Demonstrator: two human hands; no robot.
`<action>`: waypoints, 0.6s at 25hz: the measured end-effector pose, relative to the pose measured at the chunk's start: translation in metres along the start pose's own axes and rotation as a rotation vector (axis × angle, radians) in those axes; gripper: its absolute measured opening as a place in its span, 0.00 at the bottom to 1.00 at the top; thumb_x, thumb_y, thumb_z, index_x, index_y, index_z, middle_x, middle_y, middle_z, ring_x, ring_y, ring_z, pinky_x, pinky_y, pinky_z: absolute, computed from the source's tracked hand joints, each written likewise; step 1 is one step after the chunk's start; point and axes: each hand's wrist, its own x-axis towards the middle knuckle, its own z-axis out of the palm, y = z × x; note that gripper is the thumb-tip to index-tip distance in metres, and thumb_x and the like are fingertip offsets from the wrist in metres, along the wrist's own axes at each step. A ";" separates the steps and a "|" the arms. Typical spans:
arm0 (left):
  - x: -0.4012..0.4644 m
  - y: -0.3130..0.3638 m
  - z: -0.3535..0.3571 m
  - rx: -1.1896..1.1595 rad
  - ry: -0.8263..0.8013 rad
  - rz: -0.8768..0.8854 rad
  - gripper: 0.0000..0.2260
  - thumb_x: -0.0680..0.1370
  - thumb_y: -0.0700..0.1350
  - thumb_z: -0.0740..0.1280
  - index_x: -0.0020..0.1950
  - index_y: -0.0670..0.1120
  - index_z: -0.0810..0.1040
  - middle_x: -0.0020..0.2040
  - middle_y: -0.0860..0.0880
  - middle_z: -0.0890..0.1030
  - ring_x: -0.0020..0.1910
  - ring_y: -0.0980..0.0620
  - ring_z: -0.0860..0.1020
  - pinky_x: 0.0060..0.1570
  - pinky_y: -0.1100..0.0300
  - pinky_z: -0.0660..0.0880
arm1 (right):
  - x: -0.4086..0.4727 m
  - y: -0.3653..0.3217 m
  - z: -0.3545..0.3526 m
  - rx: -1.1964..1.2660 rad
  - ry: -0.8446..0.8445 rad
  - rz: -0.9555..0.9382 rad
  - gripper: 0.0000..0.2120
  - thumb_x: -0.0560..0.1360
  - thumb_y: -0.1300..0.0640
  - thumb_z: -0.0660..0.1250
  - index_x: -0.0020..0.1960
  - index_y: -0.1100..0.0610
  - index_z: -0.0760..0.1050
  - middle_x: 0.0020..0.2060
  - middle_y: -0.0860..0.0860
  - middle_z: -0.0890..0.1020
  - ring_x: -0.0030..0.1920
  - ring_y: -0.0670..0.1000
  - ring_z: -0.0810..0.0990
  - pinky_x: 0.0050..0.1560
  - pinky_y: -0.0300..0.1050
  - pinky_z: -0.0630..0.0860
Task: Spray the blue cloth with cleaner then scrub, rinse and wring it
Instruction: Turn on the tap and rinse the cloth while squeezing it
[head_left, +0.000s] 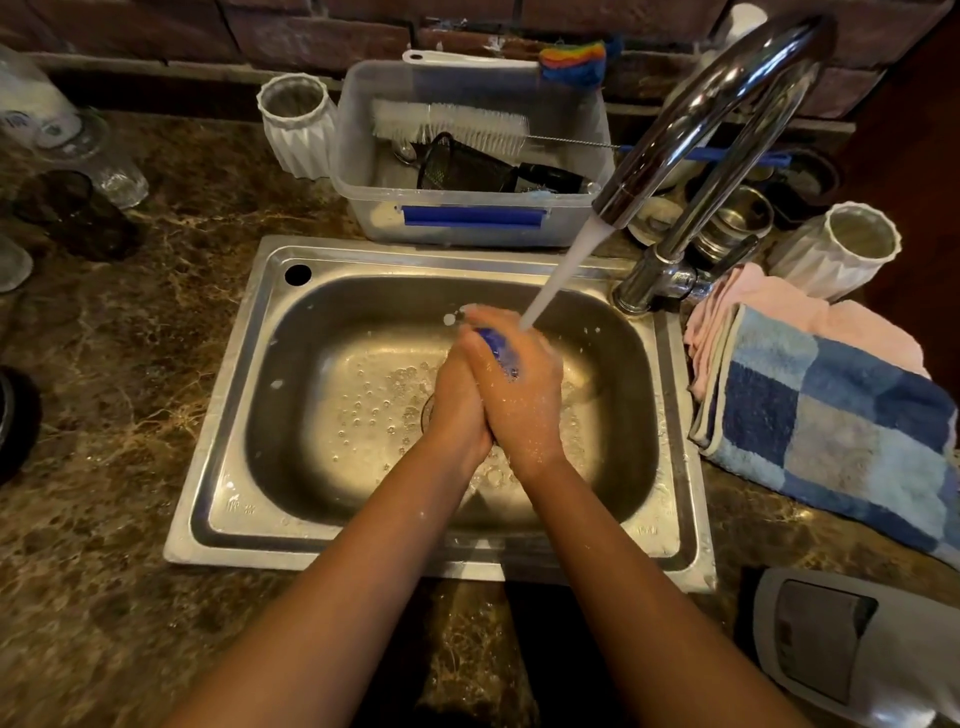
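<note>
Blue cloth (500, 352), wet and bunched small, sits squeezed between both palms over the middle of the stainless steel sink (670, 415), only a strip of it showing btwn the thumbs. Left hand (460, 395) and right hand (522, 395) pressed together palm to palm, fingers pointing away from the body, w/ each grip closed round the cloth; both forearms reach in from the bottom edge and meet in a V. White stream of water (563, 270) runs from the curved chrome tap (727, 104) and lands on the right hand's fingers, just beside the cloth. Suds and droplets on both hands and on the basin floor. On the brown marble counter (130, 389), right of the sink, lies a blue-checked folded towel (831, 415); behind the sink stands a clear plastic tub (467, 218) holding a white bottle brush (452, 124).
</note>
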 end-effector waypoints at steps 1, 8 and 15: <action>-0.002 0.003 0.002 0.043 0.022 0.052 0.15 0.79 0.49 0.54 0.36 0.54 0.75 0.34 0.55 0.78 0.27 0.65 0.78 0.29 0.69 0.75 | 0.001 -0.002 0.002 0.087 0.028 0.056 0.09 0.72 0.49 0.63 0.48 0.51 0.78 0.53 0.54 0.81 0.54 0.49 0.78 0.56 0.45 0.76; 0.001 -0.003 -0.003 0.475 0.232 0.208 0.14 0.79 0.51 0.55 0.45 0.47 0.77 0.41 0.47 0.81 0.41 0.48 0.79 0.42 0.54 0.75 | 0.009 -0.003 0.006 0.222 0.079 0.370 0.12 0.76 0.47 0.57 0.38 0.49 0.74 0.35 0.48 0.79 0.36 0.45 0.79 0.36 0.35 0.75; -0.007 -0.008 -0.009 0.482 0.141 0.294 0.08 0.80 0.45 0.55 0.50 0.47 0.73 0.44 0.46 0.77 0.42 0.51 0.76 0.45 0.51 0.75 | 0.013 0.002 -0.009 0.638 0.043 0.829 0.13 0.76 0.52 0.59 0.53 0.59 0.75 0.39 0.54 0.81 0.39 0.49 0.81 0.35 0.40 0.78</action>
